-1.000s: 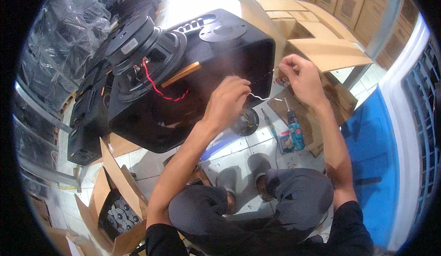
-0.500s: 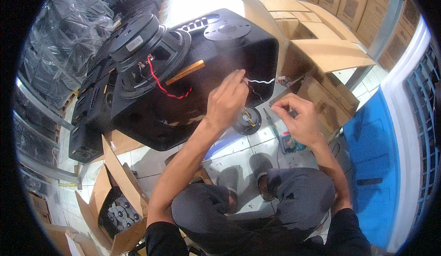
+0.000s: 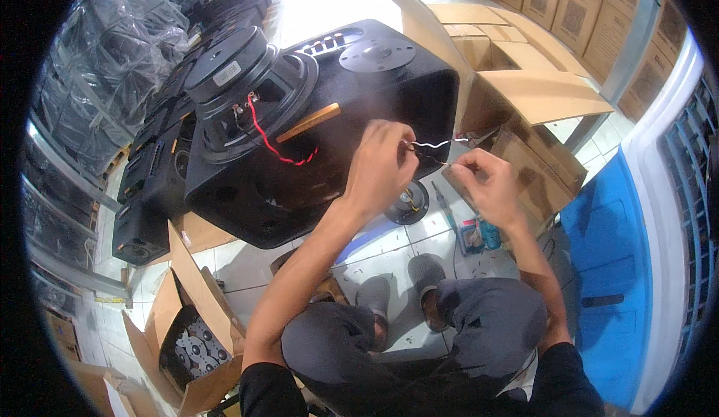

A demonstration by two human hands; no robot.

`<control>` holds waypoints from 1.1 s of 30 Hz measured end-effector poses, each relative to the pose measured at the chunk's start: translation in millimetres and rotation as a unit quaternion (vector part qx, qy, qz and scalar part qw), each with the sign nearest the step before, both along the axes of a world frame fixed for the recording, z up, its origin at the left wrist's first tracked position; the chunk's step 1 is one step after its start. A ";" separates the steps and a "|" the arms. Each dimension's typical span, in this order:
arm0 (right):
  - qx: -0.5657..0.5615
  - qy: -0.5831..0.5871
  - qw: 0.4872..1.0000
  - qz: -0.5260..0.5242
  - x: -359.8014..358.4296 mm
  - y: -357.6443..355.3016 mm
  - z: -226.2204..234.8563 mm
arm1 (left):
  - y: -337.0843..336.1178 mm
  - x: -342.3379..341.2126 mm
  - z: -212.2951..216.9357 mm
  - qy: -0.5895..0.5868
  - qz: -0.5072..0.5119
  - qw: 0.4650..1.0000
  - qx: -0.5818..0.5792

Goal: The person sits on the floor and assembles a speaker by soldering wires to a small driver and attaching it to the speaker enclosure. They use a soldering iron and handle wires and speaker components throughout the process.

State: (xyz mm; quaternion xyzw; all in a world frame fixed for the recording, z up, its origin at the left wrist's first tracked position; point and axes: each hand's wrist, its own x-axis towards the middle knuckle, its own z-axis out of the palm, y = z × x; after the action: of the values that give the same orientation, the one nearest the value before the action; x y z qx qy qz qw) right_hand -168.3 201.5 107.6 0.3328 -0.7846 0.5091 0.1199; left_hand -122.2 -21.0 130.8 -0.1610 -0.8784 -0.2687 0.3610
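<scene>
White twisted wire (image 3: 442,144): just right of centre in the frame, running out from the left fingers, its far end loose in the air!
Thin dark wire (image 3: 431,159): just below it, stretched across the gap between both hands.
Left hand (image 3: 380,164): centre of the frame, fingertips bunched together, pinching the wires where they meet.
Right hand (image 3: 487,185): right of centre, thumb and forefinger pressed together on the dark wire's end.
Big black box-shaped speaker cabinet (image 3: 442,95): upper middle, right behind the left hand, a round black woofer (image 3: 232,80) tilted on top at upper left, twisted red wire (image 3: 273,144) dangling from it.
Tiled floor (image 3: 374,246): small round black driver with yellow leads (image 3: 408,204) lying below the hands.
Step at the wires: separating or straightening the leads, by the look of it.
Next move at the wires: calls for a firm left pinch and the strands kept apart.
</scene>
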 end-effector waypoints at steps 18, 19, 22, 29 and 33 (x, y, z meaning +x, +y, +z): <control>-0.103 -0.112 0.987 -0.045 -21.4 20.3 24.3 | -4.0 3.4 -1.1 0.002 -0.038 0.998 -0.058; -0.115 -0.122 0.985 -0.045 -19.6 18.4 26.2 | -4.3 3.9 -0.9 0.004 -0.045 0.994 -0.099; -0.084 -0.093 0.991 -0.039 -9.5 16.2 34.9 | -1.2 5.4 0.4 0.010 -0.057 0.988 -0.145; -0.029 -0.055 0.998 -0.008 18.5 10.8 52.6 | 19.5 8.1 11.3 0.054 -0.060 0.996 0.045; -0.006 -0.024 1.000 0.016 24.7 4.5 51.9 | 22.8 5.9 14.1 0.047 -0.109 0.992 -0.036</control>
State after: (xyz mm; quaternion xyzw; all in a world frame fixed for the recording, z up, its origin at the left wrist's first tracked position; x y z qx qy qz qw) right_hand -143.7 206.1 159.6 0.3322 -0.7787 0.5237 0.0948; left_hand -116.3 1.8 144.9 -0.2808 -0.8470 -0.2665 0.3644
